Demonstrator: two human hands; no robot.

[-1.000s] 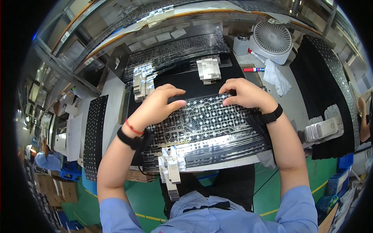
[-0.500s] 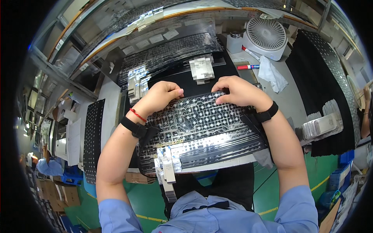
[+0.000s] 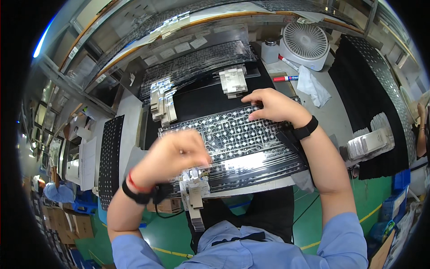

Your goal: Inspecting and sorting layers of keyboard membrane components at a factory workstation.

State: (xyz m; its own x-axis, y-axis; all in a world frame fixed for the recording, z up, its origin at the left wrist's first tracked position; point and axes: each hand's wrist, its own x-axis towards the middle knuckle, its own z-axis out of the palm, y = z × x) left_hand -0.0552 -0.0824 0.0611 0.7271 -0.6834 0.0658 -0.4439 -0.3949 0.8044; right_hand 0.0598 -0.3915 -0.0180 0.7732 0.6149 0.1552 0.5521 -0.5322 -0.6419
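A stack of thin, clear keyboard membrane sheets point(image 3: 237, 134), patterned with dark tracks and pale dots, lies in front of me. My right hand point(image 3: 273, 105) is over its far right edge, thumb and forefinger apart, with nothing visible between them. Over the left part of the stack is my left hand point(image 3: 177, 157), curled and smeared by motion; whether its fingers hold anything is not visible. Just below it, fanned pale strips point(image 3: 195, 193) hang over the front edge. Beyond the sheets is a black surface point(image 3: 197, 105) with more pale strips point(image 3: 233, 82) at its far side.
At the back right stand a white fan point(image 3: 305, 42) and a bottle point(image 3: 269, 51), near a red marker point(image 3: 285, 78) and a crumpled white tissue point(image 3: 313, 85). Another strip bundle point(image 3: 369, 143) rests on black cloth at right. A dotted black sheet point(image 3: 110, 157) lies left.
My left hand has left the far edge of the sheets and come toward me, down to the left front. My right hand has stayed at the far right edge, its forefinger now straighter.
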